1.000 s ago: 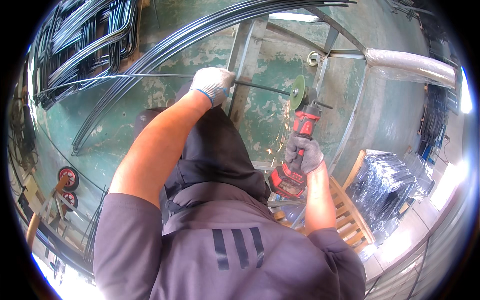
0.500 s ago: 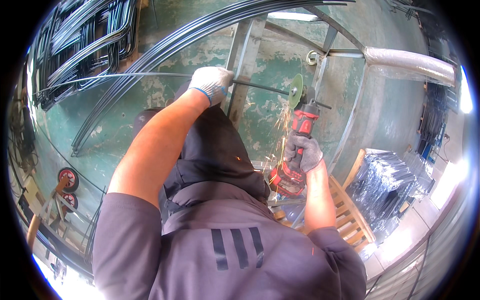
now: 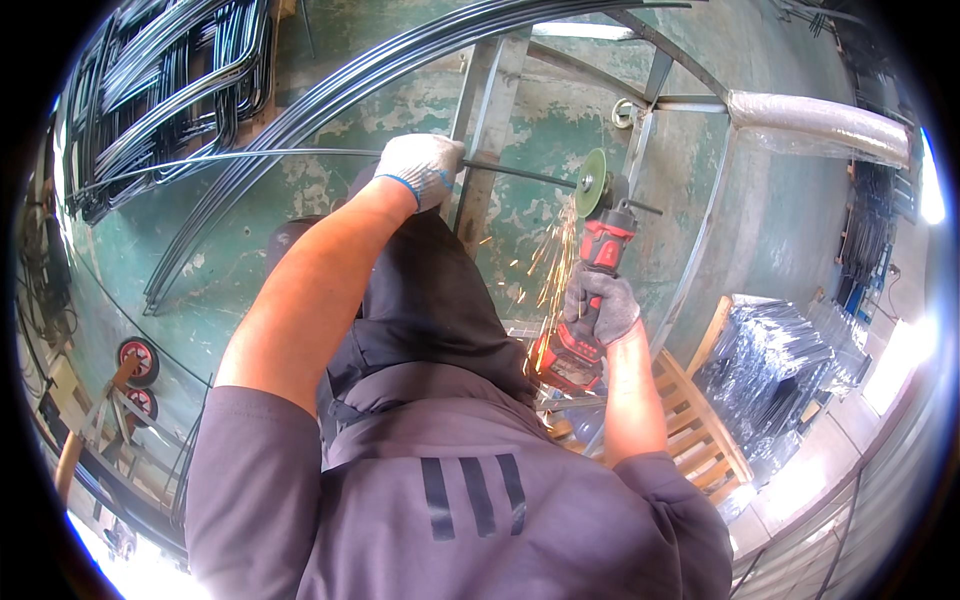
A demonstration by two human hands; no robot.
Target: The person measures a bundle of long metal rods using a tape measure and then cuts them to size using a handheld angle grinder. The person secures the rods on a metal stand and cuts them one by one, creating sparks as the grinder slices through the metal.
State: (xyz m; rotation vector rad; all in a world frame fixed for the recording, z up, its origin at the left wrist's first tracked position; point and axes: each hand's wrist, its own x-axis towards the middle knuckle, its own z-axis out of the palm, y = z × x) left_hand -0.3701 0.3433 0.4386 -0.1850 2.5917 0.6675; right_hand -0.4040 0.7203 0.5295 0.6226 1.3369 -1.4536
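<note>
My left hand point(image 3: 418, 170), in a white knit glove with a blue cuff edge, is closed around a long thin dark metal rod point(image 3: 525, 174). The rod runs out to the left and to the right of the fist. My right hand point(image 3: 603, 303), in a grey glove, grips the body of a red and black cordless angle grinder point(image 3: 606, 245). Its green cutting disc point(image 3: 592, 183) meets the rod right of my left hand. Orange sparks point(image 3: 553, 262) stream down from the contact. A short piece of rod shows past the disc, partly behind the grinder head.
Long bent black rods point(image 3: 370, 72) arc across the upper left, before a stack of bent tubes point(image 3: 175, 90). A metal frame point(image 3: 690, 215) stands ahead, bearing a plastic-wrapped roll point(image 3: 820, 128). Right are a wooden pallet point(image 3: 690, 420) and a wrapped bundle point(image 3: 765, 365); left, red-rimmed wheels point(image 3: 138, 362).
The grinder's body has shifted slightly down and left with my right hand. The spark stream has spread wider and leftward. My left hand stays almost in place on the rod.
</note>
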